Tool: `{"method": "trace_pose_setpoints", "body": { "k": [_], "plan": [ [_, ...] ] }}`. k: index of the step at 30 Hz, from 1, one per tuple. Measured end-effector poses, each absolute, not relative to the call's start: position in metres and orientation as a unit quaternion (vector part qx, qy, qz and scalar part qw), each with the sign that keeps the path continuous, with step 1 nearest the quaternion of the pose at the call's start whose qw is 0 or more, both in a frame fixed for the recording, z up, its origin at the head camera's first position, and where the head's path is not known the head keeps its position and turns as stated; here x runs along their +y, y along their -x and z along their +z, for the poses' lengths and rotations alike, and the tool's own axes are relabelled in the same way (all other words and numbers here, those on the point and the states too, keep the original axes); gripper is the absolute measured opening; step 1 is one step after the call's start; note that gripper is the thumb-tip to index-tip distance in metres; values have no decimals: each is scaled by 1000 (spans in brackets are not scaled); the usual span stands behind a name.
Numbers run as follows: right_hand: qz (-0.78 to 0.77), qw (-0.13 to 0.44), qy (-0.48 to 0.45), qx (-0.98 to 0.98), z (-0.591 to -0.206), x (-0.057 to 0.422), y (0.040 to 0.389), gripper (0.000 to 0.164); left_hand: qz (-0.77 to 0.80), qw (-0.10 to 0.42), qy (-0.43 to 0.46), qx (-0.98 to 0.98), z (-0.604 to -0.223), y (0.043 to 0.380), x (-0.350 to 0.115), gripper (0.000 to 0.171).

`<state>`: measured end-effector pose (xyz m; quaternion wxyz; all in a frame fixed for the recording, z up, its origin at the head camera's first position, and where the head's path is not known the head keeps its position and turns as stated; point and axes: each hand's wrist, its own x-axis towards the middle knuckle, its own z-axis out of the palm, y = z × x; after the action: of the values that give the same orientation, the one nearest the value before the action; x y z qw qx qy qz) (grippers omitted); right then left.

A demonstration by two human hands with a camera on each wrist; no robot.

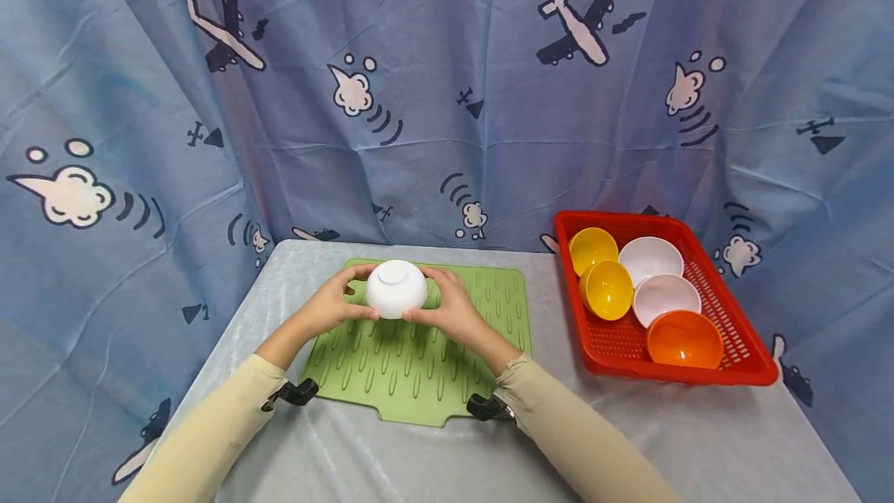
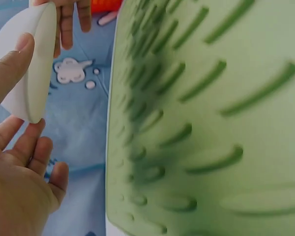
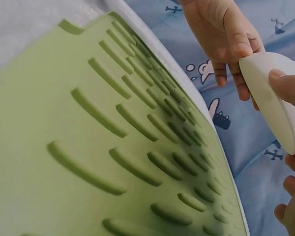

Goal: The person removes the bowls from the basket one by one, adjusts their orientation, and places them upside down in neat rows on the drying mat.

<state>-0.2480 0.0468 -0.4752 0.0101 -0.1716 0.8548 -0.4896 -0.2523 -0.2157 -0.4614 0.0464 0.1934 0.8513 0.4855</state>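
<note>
A white bowl [image 1: 396, 291] is held upside down, its foot ring upward, over the green drying mat [image 1: 419, 379]. My left hand [image 1: 334, 303] grips its left side between thumb and fingers. On the opposite side my right hand [image 1: 452, 307] pinches the rim in the same way. In the left wrist view the bowl [image 2: 39, 64] hangs clear of the mat [image 2: 206, 162], with the left thumb on its outer wall. The right wrist view shows the bowl [image 3: 273, 96] between both hands, above the mat's ridged surface.
To the right stands a red plastic basket [image 1: 587, 340]. Inside are two yellow bowls [image 1: 606, 290], a white bowl [image 1: 651, 258], a pale pinkish bowl [image 1: 667, 301] and an orange bowl [image 1: 684, 340]. A pale cloth covers the table [image 1: 363, 456]; a blue patterned curtain [image 1: 433, 99] hangs behind.
</note>
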Motion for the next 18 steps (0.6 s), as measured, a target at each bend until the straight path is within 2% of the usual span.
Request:
{"method": "trace_pose_setpoints", "body": {
  "k": [8, 18],
  "plan": [
    [-477, 13, 176, 861, -483, 27, 273, 87, 468, 47, -176, 865, -477, 282, -238, 85],
    [-430, 19, 167, 887, -495, 4, 300, 81, 447, 75, -130, 882, -492, 306, -253, 89]
  ]
}}
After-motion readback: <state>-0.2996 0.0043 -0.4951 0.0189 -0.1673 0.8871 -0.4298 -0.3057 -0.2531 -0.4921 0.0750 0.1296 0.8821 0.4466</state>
